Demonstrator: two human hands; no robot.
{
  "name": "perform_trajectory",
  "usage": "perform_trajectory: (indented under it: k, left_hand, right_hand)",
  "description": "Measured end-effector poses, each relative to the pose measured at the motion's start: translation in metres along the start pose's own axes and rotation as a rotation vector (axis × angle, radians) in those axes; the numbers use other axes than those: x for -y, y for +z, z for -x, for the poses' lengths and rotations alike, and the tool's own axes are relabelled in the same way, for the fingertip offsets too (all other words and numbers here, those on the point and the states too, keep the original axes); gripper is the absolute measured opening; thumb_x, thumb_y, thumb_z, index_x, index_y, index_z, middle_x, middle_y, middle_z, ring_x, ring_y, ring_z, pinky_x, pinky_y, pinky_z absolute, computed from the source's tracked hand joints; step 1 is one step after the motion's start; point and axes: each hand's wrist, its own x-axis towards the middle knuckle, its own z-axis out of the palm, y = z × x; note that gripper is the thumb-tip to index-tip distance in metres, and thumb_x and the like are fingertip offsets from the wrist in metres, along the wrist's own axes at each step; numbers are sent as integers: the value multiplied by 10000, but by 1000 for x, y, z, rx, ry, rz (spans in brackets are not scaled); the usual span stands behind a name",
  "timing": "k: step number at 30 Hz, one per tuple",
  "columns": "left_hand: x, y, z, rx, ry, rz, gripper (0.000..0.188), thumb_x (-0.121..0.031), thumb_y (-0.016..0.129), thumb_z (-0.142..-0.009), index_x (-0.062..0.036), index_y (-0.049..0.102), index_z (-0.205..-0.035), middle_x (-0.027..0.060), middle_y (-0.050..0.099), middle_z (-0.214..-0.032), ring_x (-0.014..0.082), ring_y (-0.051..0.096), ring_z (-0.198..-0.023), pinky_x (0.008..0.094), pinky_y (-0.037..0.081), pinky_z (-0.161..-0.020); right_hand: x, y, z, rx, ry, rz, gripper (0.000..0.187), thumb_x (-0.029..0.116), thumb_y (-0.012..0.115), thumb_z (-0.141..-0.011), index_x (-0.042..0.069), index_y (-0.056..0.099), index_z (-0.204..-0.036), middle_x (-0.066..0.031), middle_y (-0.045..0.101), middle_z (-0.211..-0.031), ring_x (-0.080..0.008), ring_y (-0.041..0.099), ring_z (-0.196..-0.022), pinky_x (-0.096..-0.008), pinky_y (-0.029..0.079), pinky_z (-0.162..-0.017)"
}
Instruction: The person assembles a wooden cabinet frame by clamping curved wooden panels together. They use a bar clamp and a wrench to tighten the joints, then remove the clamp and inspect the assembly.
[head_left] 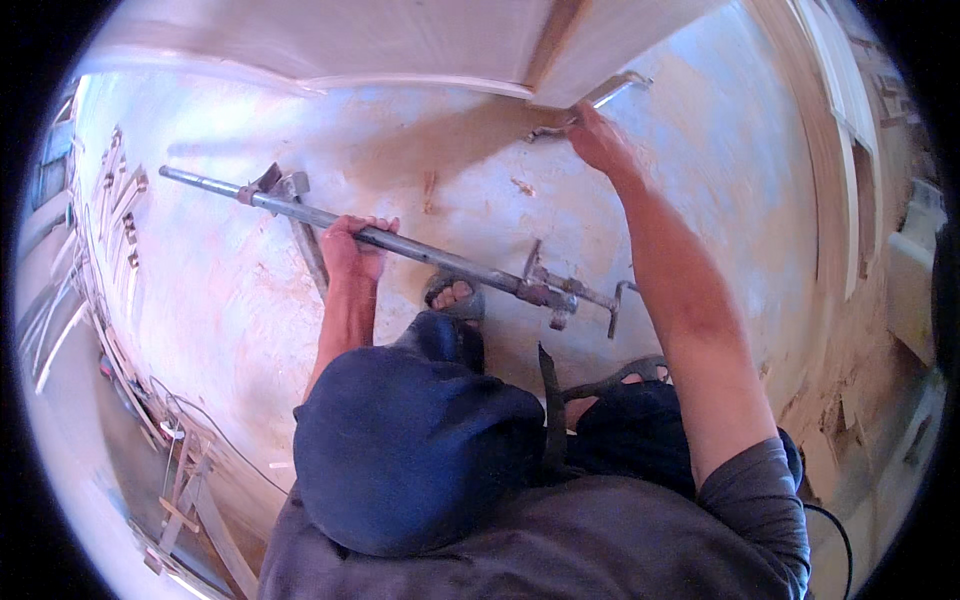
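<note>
The left hand [352, 252] has its fingers curled round a long pipe [430, 257], which slants above the left foot [452, 296]. If that grip slips, the pipe could hit those toes. Far right, the right hand's [597, 140] fingers look closed round a metal bar [620, 91]; a careless tug could bump the wooden board [622, 45].

1. A dark grey shirt [560, 550] in plain cloth covers the trunk.
2. Its short right sleeve [755, 505] is creased, with a hem on the upper arm.
3. Dark navy trousers [410, 445] look loose, smooth and rounded over the left knee, softly folded elsewhere.
4. A narrow dark strap [552, 410], tapering to a point, shows between the legs.
5. Dark open-toed sandals [468, 305] leave toes visible.
6. Both forearms [690, 290] are bare.
</note>
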Motion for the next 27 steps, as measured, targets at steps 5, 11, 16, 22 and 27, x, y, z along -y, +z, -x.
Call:
perform_trajectory:
  k: [5,11,16,22,27]
  left_hand:
    - [9,-8,1,-121,-62,-42,32,-2,470,-739,-18,462,-712,141,474,-687,308,516,-618,567,484,-787]
    - [27,-24,-4,-114,-139,-98,20,-4,468,-746,-9,470,-727,145,470,-671,309,506,-598,538,488,-791]
    - [27,-38,-7,-139,-168,-71,45,-44,504,-757,-23,475,-729,124,480,-656,289,509,-572,521,516,-735]
    - [5,-43,-1,-62,-237,7,111,-150,554,-773,-67,484,-798,120,507,-679,310,561,-658,543,515,-696]
    - [-11,-25,-4,-45,-138,25,129,-186,556,-788,-76,501,-828,132,549,-721,323,575,-708,528,498,-681]
  right_hand:
    - [38,-10,52,-111,322,-17,551,385,710,-759,38,512,-1137,-273,639,-1055,-420,606,-1022,-483,480,-878]
    - [66,28,15,-516,131,-243,685,419,771,-721,15,506,-1206,-215,669,-1036,-378,640,-971,-437,496,-837]
    - [61,21,5,-442,101,-241,552,454,755,-741,19,626,-1057,-191,696,-918,-371,663,-881,-421,519,-748]
    - [47,43,6,-433,179,-56,514,485,699,-795,43,622,-1047,-208,686,-989,-364,651,-945,-433,505,-802]
    - [55,30,6,-506,-6,-440,412,466,717,-794,72,700,-912,-157,711,-901,-328,681,-834,-409,527,-747]
